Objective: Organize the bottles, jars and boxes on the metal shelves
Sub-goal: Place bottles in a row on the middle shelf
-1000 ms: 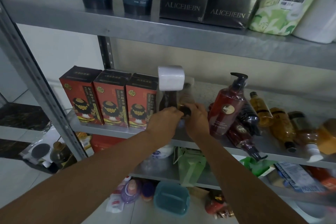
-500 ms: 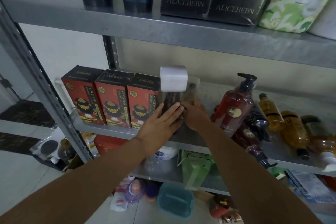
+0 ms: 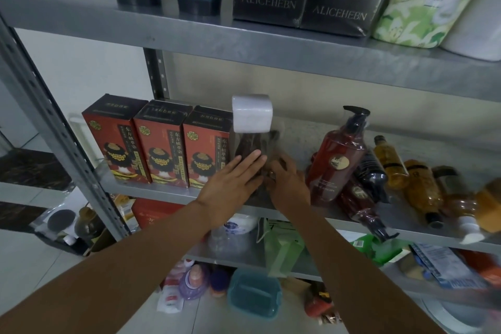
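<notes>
Left hand point(image 3: 230, 184), one second ago curled round the lower body of the clear plastic bottle with white square cap point(image 3: 252, 141), now lies flat, fingers straight against its front. Right hand point(image 3: 288, 184) has shifted to the bottle's right flank; grip indeterminate.

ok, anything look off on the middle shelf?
Yes. At the right, the amber bottles and dark bottles lie toppled in a heap, some reaching the middle shelf front edge. The red boxes and white-capped bottle stand upright.
</notes>
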